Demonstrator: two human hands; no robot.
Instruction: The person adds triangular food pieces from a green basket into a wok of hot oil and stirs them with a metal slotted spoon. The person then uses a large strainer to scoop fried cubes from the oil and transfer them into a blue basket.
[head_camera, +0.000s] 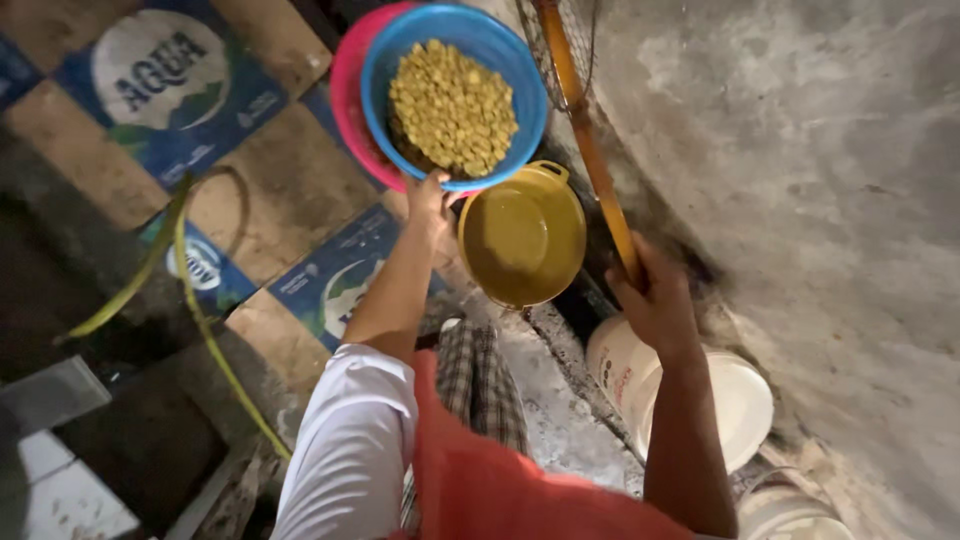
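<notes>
The space ahead is crowded: the blue basin (455, 95) of yellow beans, nested in a pink basin (350, 100), sits just above the yellow pan (522, 235), leaving little gap between them. To the right, the orange handle (595, 150) slants close along the concrete wall (800, 180). White buckets (690, 385) block the floor below; cardboard (250, 180) to the left lies open

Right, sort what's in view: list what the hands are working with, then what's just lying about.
In hand:
- blue bowl of yellow beans, held by the left hand
- pink bowl nested under it
- orange handle of a mesh scoop, gripped by the right hand

Lying about:
- yellow basin
- white buckets
- yellow hose
- cardboard sheets
</notes>
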